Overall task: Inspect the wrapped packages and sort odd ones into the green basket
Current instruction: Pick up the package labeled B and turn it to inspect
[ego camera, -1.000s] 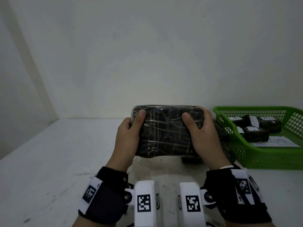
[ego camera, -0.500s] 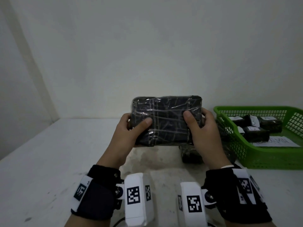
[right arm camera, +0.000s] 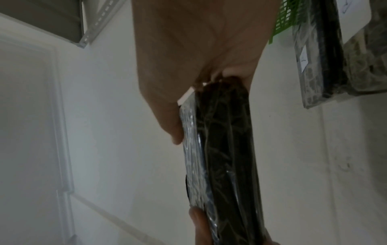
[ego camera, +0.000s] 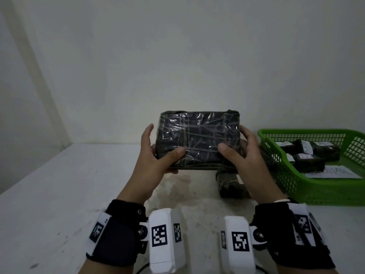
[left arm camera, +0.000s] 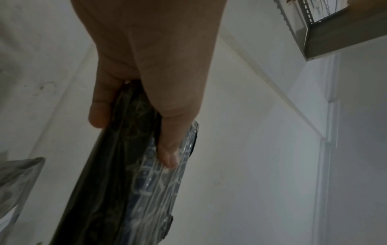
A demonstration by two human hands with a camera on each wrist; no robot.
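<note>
Between both hands' fingers (ego camera: 178, 153), above the table (ego camera: 59, 194), sits the wrapped package (ego camera: 199, 138).

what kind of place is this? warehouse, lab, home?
Probably a bare sorting bench in a storeroom or workshop, not a home: a plain white table against blank walls, a green basket of labelled wrapped packages, and slotted metal shelving overhead. Both hands hold one package.
</note>
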